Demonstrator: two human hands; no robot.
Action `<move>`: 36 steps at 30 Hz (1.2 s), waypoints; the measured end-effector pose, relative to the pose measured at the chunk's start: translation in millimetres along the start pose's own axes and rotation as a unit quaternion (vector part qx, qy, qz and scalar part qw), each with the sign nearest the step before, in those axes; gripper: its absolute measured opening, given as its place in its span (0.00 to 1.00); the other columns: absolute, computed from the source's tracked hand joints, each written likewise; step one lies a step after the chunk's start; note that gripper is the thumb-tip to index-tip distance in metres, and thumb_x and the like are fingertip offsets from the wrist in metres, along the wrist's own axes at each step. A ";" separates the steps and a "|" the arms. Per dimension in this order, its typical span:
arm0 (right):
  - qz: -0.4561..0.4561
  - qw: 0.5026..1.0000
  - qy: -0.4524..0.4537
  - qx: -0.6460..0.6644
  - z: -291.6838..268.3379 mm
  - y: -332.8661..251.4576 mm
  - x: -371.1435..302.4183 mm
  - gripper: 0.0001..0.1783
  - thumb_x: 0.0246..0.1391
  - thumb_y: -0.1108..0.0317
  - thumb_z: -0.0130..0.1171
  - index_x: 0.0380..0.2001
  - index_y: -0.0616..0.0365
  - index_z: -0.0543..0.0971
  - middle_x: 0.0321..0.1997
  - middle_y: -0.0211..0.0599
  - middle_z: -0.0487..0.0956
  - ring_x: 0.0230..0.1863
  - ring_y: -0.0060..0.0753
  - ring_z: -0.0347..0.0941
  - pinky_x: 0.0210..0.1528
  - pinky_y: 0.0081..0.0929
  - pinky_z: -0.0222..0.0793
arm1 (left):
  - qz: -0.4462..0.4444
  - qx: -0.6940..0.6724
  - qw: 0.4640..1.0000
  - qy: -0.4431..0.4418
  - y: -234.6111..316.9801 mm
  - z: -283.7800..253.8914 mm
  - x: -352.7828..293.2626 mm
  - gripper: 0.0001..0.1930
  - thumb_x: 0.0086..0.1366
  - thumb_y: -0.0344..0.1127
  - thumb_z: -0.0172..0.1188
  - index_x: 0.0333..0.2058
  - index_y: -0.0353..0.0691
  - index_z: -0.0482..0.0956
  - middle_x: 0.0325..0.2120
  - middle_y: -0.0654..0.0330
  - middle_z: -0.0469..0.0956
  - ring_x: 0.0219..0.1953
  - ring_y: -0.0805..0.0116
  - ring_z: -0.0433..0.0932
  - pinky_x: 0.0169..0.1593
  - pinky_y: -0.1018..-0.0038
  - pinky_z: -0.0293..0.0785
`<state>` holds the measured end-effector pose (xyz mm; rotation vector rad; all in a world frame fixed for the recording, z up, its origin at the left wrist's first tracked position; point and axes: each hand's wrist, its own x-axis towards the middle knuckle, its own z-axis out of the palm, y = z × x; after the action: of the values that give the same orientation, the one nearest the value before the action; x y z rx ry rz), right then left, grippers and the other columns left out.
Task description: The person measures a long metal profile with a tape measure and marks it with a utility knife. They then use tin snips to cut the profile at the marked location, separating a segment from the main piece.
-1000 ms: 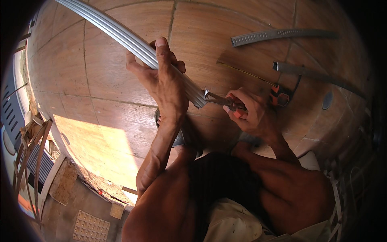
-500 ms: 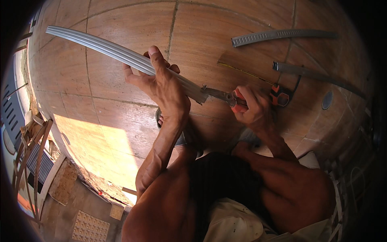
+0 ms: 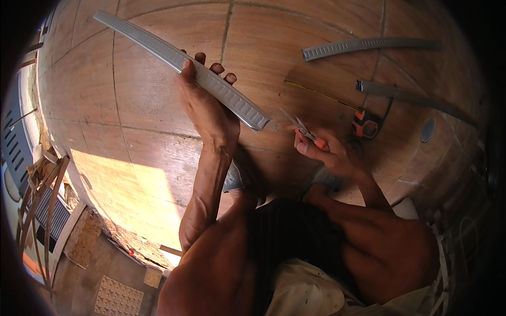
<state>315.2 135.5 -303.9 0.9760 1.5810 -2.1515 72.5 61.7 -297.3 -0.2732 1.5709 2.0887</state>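
My left hand [image 3: 208, 102] is closed around a grey metal channel [image 3: 221, 90], its thumb across the near side and fingertips over the far edge. The strip slants from the upper left down to a cut end near the middle of the view, its ribbed face turned up. In my right hand [image 3: 332, 150] are tin snips [image 3: 305, 130] with red-orange handles, gripped low. Their blades point up and left, a short gap to the right of the channel's end, and do not touch it.
Two more grey metal channels, one ribbed [image 3: 369, 47] and one darker [image 3: 416, 99], lie on the tiled floor at the right. An orange and black tape measure [image 3: 367, 125] has its yellow blade drawn out leftward. Wooden sticks [image 3: 45, 195] stand at the left.
The channel has been rolled over, so its ribbed face now shows. The snips have come off its end, and their blades have swung upward. My left hand's grip has turned with the channel.
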 end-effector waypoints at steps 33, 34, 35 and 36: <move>0.032 0.988 -0.037 -0.144 23.3 -50.7 -14.7 0.22 0.69 0.48 0.60 0.38 0.60 0.82 0.26 0.38 0.78 0.32 0.33 0.77 0.39 0.33 0.69 | -0.012 -0.032 0.989 -0.144 -3.5 -9.1 5.2 0.27 0.81 0.58 0.34 0.52 0.39 0.69 0.35 0.60 0.74 0.22 0.71 0.71 0.27 0.72 0.74; 0.034 0.988 -0.029 -0.146 23.7 -51.3 -15.1 0.23 0.69 0.47 0.60 0.37 0.60 0.82 0.24 0.38 0.77 0.30 0.33 0.76 0.38 0.33 0.69 | -0.011 -0.020 0.990 -0.137 -4.0 -8.0 4.2 0.27 0.81 0.58 0.34 0.50 0.38 0.70 0.34 0.59 0.74 0.22 0.70 0.71 0.27 0.71 0.73; 0.036 0.988 -0.022 -0.148 23.9 -51.5 -15.5 0.24 0.68 0.46 0.60 0.37 0.60 0.82 0.23 0.38 0.76 0.29 0.32 0.75 0.36 0.34 0.68 | -0.017 -0.022 0.992 -0.126 -4.0 -5.9 3.7 0.28 0.81 0.59 0.33 0.48 0.38 0.70 0.32 0.59 0.73 0.22 0.70 0.71 0.27 0.71 0.73; 0.036 0.988 -0.024 -0.146 23.4 -50.8 -15.7 0.24 0.68 0.46 0.60 0.36 0.60 0.82 0.22 0.37 0.75 0.28 0.32 0.74 0.35 0.34 0.67 | -0.023 -0.025 0.993 -0.116 -3.8 -3.5 3.6 0.28 0.81 0.59 0.33 0.46 0.38 0.70 0.29 0.59 0.73 0.22 0.70 0.70 0.27 0.71 0.73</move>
<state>288.2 129.3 -252.8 0.8666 1.7463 -1.8142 70.9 60.1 -303.2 -0.0797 1.3641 2.0447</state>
